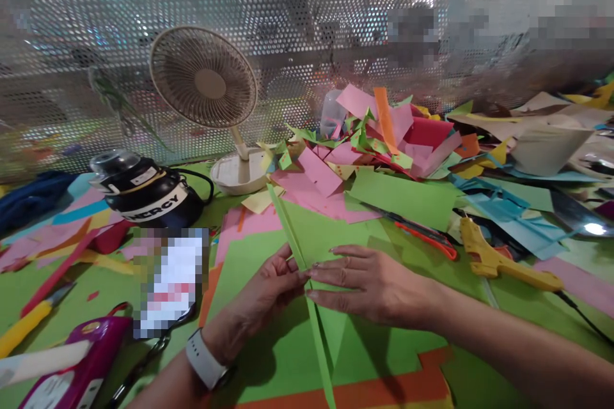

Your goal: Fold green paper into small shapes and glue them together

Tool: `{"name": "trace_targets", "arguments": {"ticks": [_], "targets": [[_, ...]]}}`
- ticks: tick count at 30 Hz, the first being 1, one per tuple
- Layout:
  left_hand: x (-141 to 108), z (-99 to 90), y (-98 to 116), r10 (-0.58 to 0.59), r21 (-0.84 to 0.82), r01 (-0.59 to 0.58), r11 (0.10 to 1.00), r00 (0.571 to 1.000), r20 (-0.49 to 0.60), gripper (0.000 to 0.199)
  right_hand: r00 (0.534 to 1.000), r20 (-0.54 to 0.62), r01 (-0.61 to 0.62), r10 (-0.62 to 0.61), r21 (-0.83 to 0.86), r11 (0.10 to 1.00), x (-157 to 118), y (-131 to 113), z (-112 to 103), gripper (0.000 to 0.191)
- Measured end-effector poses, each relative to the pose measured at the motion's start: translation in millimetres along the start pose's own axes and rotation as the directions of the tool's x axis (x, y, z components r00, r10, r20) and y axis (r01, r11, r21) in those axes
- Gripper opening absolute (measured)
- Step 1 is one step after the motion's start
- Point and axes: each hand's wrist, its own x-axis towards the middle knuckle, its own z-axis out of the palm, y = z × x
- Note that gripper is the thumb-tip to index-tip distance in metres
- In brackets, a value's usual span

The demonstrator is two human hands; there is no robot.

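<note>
A sheet of light green paper with a narrow folded strip along its left edge stands tilted in front of me. My left hand, with a white watch band at the wrist, pinches that folded edge between thumb and fingers. From the other side, my right hand presses its fingertips onto the same fold, thumb hidden beneath. Under both hands lies a larger green sheet over orange paper. Just beyond my right hand is a utility knife with an orange-edged handle.
A yellow glue gun lies at right. Colourful paper scraps pile up behind. A beige fan, black bottle and blurred phone stand or lie left. Nearer are a yellow-handled tool and purple case. Perforated metal screen rises behind.
</note>
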Motion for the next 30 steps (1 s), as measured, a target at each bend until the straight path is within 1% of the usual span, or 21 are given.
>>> {"name": "trace_targets", "arguments": {"ticks": [3,5,8,10,13,15,17,19,21,23,26,27,30], "targets": [[1,1.0,-1,-0.024,-0.003,0.024,1.0,0.999,-0.026,0.037,0.998,0.008,0.06,-0.059,-0.021,0.998,3,-4,3,0.03],[1,-0.1,-1,-0.043,0.005,0.044,0.999,0.995,-0.091,0.04,0.997,-0.016,0.071,-0.071,-0.009,0.997,4,-6,6,0.03],[1,-3.6,-2,-0.057,0.01,0.06,0.998,0.975,-0.214,0.043,0.996,-0.057,0.077,-0.075,0.034,0.996,4,-7,8,0.031],[2,-5.7,-3,-0.061,0.008,0.065,0.998,0.966,-0.253,0.041,0.994,-0.074,0.081,-0.076,0.066,0.995,4,-8,9,0.032],[4,-6.7,-6,-0.048,-0.015,0.045,0.999,0.947,-0.317,0.04,0.994,-0.088,0.079,-0.07,0.106,0.991,3,-10,9,0.031],[5,-6.0,-7,-0.015,-0.006,0.014,1.0,0.937,-0.349,0.038,0.993,-0.103,0.066,-0.051,0.143,0.988,2,-11,10,0.03],[6,-5.0,-8,0.024,0.064,-0.005,0.998,0.952,-0.305,0.032,0.992,-0.124,0.042,-0.019,0.189,0.981,2,-11,11,0.03],[5,-4.1,-9,0.05,0.163,-0.017,0.987,0.979,-0.2,0.027,0.985,-0.172,0.005,0.033,0.213,0.977,1,-12,12,0.032],[4,-3.5,-10,0.05,0.232,-0.029,0.972,0.995,-0.086,0.028,0.965,-0.237,-0.062,0.114,0.218,0.974,1,-13,14,0.03],[2,-2.6,-10,0.037,0.27,-0.036,0.962,0.999,-0.001,0.029,0.924,-0.306,-0.17,0.232,0.214,0.962,1,-14,17,0.023],[0,0.6,-12,0.054,0.302,-0.072,0.951,0.996,0.07,0.028,0.845,-0.351,-0.337,0.403,0.236,0.912,2,-16,19,0.019],[0,2.2,-13,0.06,0.31,-0.085,0.947,0.994,0.09,0.027,0.823,-0.348,-0.377,0.449,0.256,0.89,3,-16,19,0.02],[-2,7.8,-16,0.054,0.338,-0.097,0.936,0.989,0.135,0.029,0.777,-0.3,-0.452,0.553,0.344,0.823,6,-17,19,0.021]]}}
